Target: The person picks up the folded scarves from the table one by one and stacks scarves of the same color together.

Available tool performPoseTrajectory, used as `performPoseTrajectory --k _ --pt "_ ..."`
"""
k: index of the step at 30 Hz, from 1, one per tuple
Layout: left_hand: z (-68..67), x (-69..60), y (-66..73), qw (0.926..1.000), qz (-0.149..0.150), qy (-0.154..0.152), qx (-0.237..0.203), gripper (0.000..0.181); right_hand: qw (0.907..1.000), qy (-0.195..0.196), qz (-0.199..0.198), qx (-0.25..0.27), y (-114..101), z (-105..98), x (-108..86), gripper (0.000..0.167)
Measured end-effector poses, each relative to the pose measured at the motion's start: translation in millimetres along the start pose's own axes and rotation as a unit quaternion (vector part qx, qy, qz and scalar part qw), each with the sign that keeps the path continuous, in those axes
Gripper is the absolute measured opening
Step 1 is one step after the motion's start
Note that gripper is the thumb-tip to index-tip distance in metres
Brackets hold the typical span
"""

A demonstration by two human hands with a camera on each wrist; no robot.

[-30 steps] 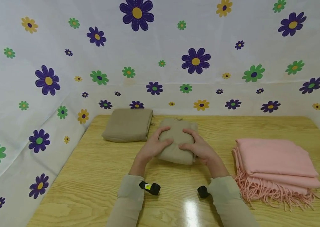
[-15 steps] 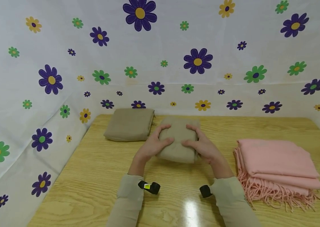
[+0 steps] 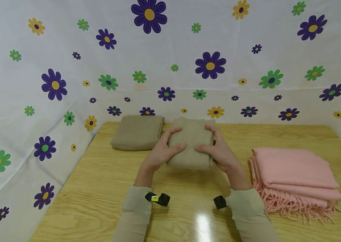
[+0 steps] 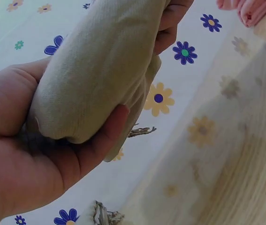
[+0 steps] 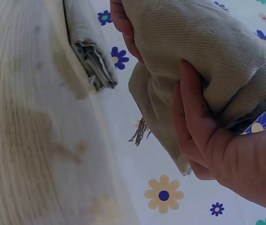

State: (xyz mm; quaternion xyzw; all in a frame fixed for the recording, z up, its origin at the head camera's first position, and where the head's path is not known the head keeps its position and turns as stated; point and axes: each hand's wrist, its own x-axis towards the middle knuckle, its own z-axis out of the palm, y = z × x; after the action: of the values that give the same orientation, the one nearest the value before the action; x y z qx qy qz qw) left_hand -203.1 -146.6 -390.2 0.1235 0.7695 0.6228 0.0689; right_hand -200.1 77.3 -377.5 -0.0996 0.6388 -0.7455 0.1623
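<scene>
A folded beige scarf (image 3: 191, 143) is held up off the table between my two hands. My left hand (image 3: 158, 154) grips its left side, the thumb on the near face and the fingers curled round the edge. On the opposite side my right hand (image 3: 225, 155) grips it the same way. In the left wrist view the scarf (image 4: 97, 70) bulges over the curled fingers. A loose flap with a bit of fringe hangs beneath the scarf (image 5: 193, 42) in the right wrist view. Just left of it a second folded beige scarf (image 3: 138, 132) lies on the table.
A folded pink scarf (image 3: 295, 169) with long fringe lies on the right of the wooden table (image 3: 98, 198). Behind the table's far edge hangs a white flowered cloth (image 3: 179, 40), which also covers the left side. Black straps with cameras sit on both wrists.
Both hands have raised the held scarf off the table and tilted its face toward me. The right hand has shifted slightly outward. The other two scarves stay where they were.
</scene>
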Motion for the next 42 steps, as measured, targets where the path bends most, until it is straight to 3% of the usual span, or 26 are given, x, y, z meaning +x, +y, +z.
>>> performPoseTrajectory --k 11,18,24,28,34,42 --pt "-3.1 -5.9 16.9 0.9997 0.022 -0.007 -0.005 0.06 0.9997 0.006 -0.012 -0.019 -18 7 -13.4 0.087" --pt "-0.7 -7.3 21.6 0.9981 0.044 -0.043 0.002 0.06 0.9992 0.007 -0.014 -0.036 -23 6 -26.1 0.09" --pt "2.2 -9.2 22.1 0.9957 0.054 -0.067 -0.035 0.058 0.9994 0.007 -0.023 -0.025 -26 6 -32.8 0.092" --pt "2.7 -10.6 23.3 0.9951 0.055 -0.058 -0.059 0.062 0.9996 0.008 -0.027 0.002 -30 7 -35.9 0.093" --pt "1.8 -12.7 28.0 0.992 0.09 -0.041 -0.078 0.066 0.9982 -0.001 -0.038 0.046 -34 9 -40.1 0.093" --pt "4.0 -15.0 37.3 0.9897 0.112 -0.042 -0.078 0.067 0.9941 -0.044 -0.084 0.054 -33 2 -46.4 0.085"
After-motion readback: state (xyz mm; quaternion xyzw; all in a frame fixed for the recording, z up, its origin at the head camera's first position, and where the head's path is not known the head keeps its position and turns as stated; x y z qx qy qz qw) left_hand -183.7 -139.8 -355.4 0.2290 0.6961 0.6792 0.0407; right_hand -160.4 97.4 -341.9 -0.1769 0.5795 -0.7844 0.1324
